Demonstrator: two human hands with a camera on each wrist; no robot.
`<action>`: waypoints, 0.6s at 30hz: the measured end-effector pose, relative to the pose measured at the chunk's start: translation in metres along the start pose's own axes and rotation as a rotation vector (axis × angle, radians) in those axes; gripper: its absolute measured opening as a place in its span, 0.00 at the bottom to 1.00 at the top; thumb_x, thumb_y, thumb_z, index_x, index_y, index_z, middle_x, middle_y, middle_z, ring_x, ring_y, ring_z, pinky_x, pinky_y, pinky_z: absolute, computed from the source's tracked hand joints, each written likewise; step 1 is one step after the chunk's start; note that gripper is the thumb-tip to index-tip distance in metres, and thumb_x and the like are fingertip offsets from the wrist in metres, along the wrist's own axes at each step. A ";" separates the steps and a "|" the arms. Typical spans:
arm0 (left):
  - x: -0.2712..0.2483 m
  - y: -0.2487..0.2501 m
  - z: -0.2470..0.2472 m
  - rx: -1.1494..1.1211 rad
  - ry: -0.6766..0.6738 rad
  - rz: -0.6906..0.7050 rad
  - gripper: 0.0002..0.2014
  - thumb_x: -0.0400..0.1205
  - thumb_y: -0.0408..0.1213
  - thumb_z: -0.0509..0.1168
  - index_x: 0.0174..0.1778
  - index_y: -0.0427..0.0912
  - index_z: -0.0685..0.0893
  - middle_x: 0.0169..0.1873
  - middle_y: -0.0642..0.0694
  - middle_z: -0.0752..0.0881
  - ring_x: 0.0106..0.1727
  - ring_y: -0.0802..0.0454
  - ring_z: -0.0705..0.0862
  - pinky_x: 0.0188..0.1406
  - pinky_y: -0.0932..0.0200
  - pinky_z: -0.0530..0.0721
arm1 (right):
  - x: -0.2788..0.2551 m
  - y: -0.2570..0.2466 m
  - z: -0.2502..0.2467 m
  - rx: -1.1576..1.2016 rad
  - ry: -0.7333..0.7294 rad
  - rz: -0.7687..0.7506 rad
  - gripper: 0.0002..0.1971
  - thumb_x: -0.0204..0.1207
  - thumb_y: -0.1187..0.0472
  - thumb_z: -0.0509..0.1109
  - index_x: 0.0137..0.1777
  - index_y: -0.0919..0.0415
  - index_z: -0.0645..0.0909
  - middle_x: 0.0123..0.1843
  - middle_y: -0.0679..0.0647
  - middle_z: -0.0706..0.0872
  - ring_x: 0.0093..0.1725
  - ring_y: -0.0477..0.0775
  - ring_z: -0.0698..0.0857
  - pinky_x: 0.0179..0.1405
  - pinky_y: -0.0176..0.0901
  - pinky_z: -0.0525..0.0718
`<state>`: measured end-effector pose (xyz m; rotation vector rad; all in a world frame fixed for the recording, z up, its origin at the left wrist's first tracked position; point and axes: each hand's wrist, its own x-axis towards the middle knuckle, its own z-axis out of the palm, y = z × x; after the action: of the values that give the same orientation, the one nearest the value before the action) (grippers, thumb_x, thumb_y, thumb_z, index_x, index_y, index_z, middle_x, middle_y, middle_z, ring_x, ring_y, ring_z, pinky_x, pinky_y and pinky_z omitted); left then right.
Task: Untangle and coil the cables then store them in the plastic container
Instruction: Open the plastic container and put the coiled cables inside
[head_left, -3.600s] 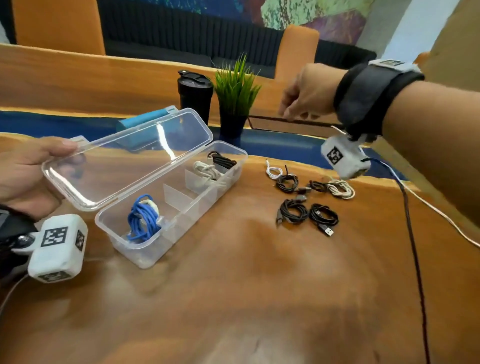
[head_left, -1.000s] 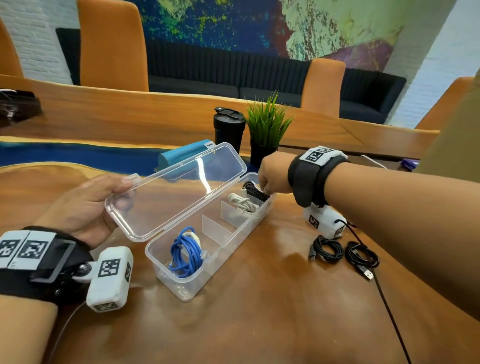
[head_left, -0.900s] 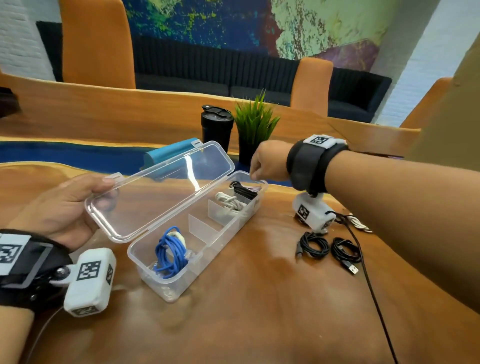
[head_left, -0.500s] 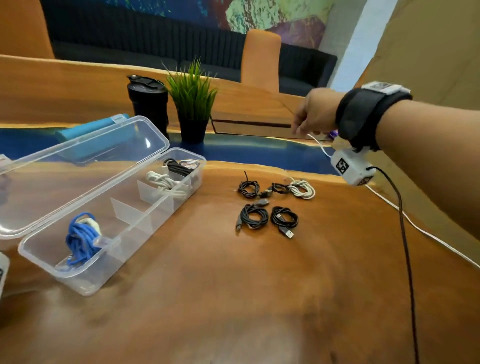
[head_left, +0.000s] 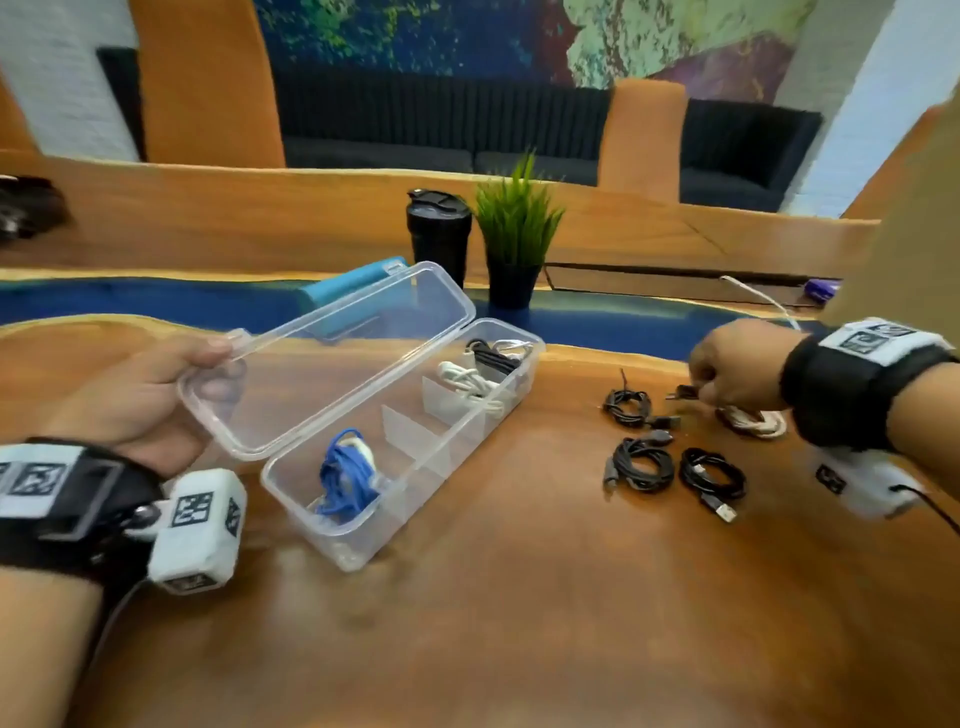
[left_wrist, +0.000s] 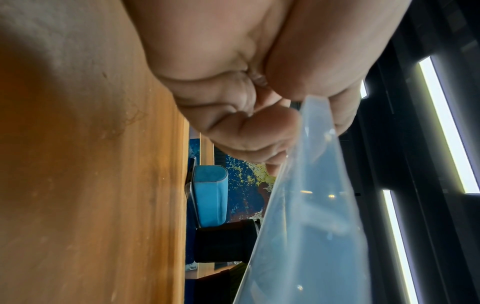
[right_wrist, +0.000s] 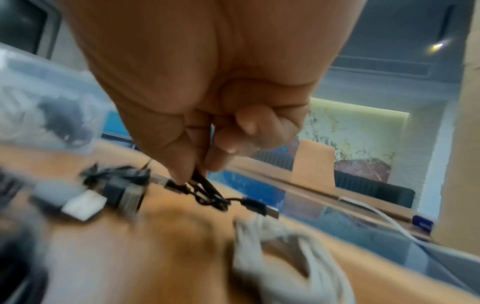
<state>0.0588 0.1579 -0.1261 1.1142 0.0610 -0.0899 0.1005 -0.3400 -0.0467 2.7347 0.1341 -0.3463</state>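
Observation:
A clear plastic container (head_left: 415, 488) stands open on the wooden table, with a blue coil (head_left: 345, 475), a white coil (head_left: 465, 382) and a black coil (head_left: 493, 353) in its compartments. My left hand (head_left: 140, 400) pinches the corner of the lid (head_left: 332, 358), thumb on top; the left wrist view shows the lid (left_wrist: 311, 205) between thumb and fingers. To the right, my right hand (head_left: 727, 371) pinches a small black coiled cable (right_wrist: 207, 191) just above the table. Beside it lie a white coil (head_left: 753, 422) and three black coils (head_left: 626, 408) (head_left: 643, 464) (head_left: 711, 475).
A black tumbler (head_left: 439, 234), a potted plant (head_left: 514, 244) and a blue case (head_left: 353, 291) stand behind the container. A white cable (head_left: 758, 299) trails at the far right. Wide bare tabletop (head_left: 519, 623) lies in front.
The right hand came down from above the table's far right to the loose coils and took hold of a small black one. The view swung back left, showing the left hand on the lid.

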 end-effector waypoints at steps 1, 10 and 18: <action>-0.002 0.004 0.008 0.026 0.050 0.007 0.03 0.81 0.37 0.61 0.42 0.45 0.77 0.24 0.55 0.76 0.19 0.64 0.71 0.19 0.76 0.71 | 0.002 0.003 -0.012 0.001 0.096 0.039 0.01 0.75 0.54 0.71 0.42 0.47 0.82 0.41 0.50 0.85 0.43 0.52 0.82 0.44 0.46 0.83; -0.005 0.009 0.014 -0.006 0.064 0.024 0.05 0.83 0.33 0.61 0.46 0.43 0.82 0.32 0.49 0.74 0.21 0.61 0.73 0.17 0.70 0.74 | -0.040 -0.107 -0.108 1.422 0.127 -0.354 0.04 0.74 0.65 0.72 0.39 0.64 0.82 0.33 0.59 0.88 0.26 0.49 0.84 0.23 0.38 0.85; -0.009 0.009 0.018 0.013 0.072 0.030 0.03 0.81 0.33 0.64 0.46 0.41 0.83 0.29 0.49 0.73 0.20 0.60 0.71 0.18 0.68 0.75 | -0.070 -0.238 -0.104 1.225 -0.299 -0.440 0.03 0.76 0.68 0.71 0.47 0.66 0.84 0.37 0.60 0.82 0.27 0.49 0.79 0.21 0.36 0.75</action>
<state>0.0505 0.1462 -0.1091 1.1311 0.1085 -0.0238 0.0229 -0.0835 -0.0202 3.7400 0.6185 -1.3172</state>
